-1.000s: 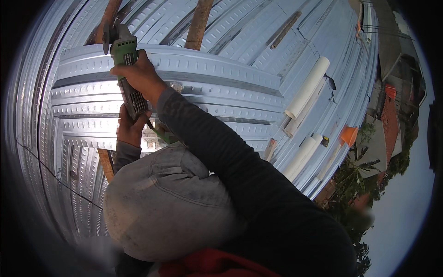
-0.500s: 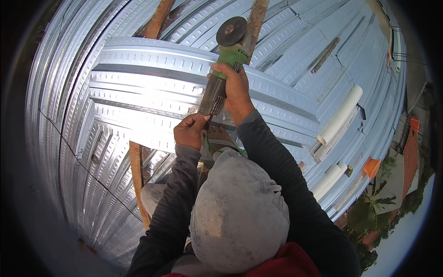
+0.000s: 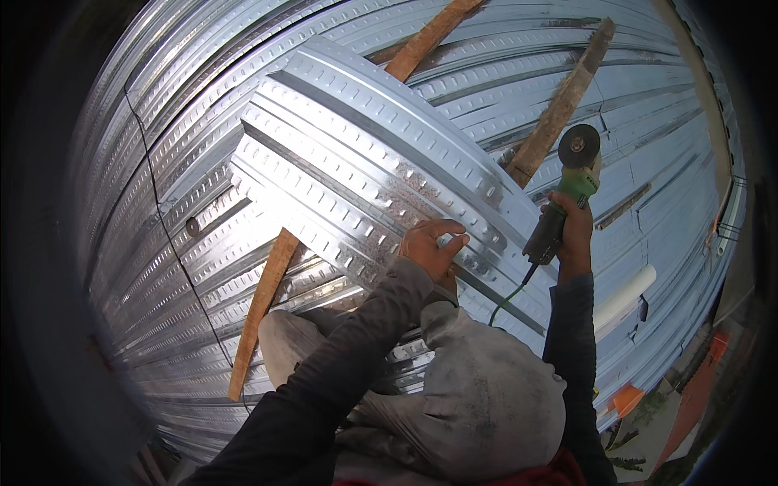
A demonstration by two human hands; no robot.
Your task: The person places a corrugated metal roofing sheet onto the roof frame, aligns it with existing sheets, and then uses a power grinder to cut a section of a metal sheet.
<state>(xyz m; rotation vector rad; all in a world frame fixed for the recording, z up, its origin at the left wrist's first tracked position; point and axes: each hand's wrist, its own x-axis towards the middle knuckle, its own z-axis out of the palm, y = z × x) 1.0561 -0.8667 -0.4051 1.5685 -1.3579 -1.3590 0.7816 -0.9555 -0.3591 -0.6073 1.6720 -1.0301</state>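
Note:
My right hand (image 3: 576, 235) grips the dark body of a green and black angle grinder (image 3: 559, 206) at the right. It is held off to the side, its round cutting disc (image 3: 579, 146) pointing away from me and a green cord trailing from its rear end. My left hand (image 3: 436, 249) is over the corrugated metal sheet (image 3: 356, 146), with its fingers bent and a small gap between thumb and forefinger. Nothing shows in it. Dark speckled dust lies on the sheet beside that hand. Whether the fingers touch the metal I cannot tell.
Wooden boards (image 3: 263, 316) lie under the sheet, another plank (image 3: 563, 101) sticking out at the far side. More ribbed metal decking spreads all around. A black cable (image 3: 162, 202) crosses it at left. A white pipe (image 3: 624, 300) lies at right, near an orange object (image 3: 624, 400).
The grinder has moved right in my right hand. My left hand has left the grinder's rear end and come over the sheet. The whole view has turned.

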